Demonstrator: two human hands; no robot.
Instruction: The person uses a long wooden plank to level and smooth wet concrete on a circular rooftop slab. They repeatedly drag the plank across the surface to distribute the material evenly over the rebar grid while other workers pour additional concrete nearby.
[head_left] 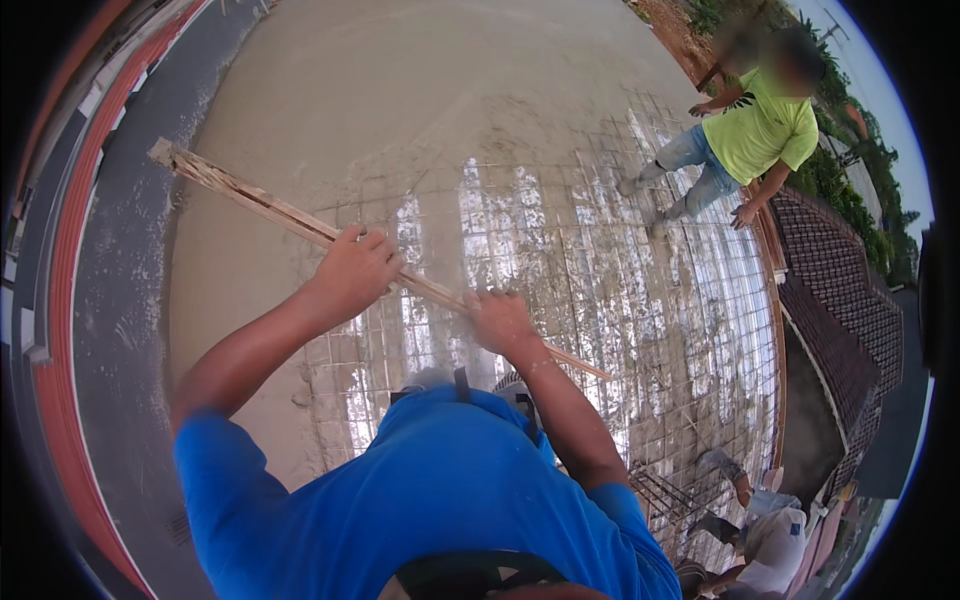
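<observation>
A long wooden board (255, 203) runs slantwise in front of me, its rough, split end at the upper left and its thin end at the lower right. My left hand (354, 268) is closed round it near the middle. Further down its length, my right hand (499, 322) grips it too, fingers wrapped over the top. Beyond the board spreads smooth wet concrete (400, 80). Below and to the right of it, a grid of steel bars (590, 270) lies over shiny, concrete-splashed sheeting. Whether the board touches the concrete I cannot tell.
A person in a yellow-green shirt (765, 135) stands on the bar grid at the upper right. Another person in a light shirt (775, 550) bends at the lower right. A grey wall (125, 240) borders the left side; tiled roofs (840, 270) lie beyond the right edge.
</observation>
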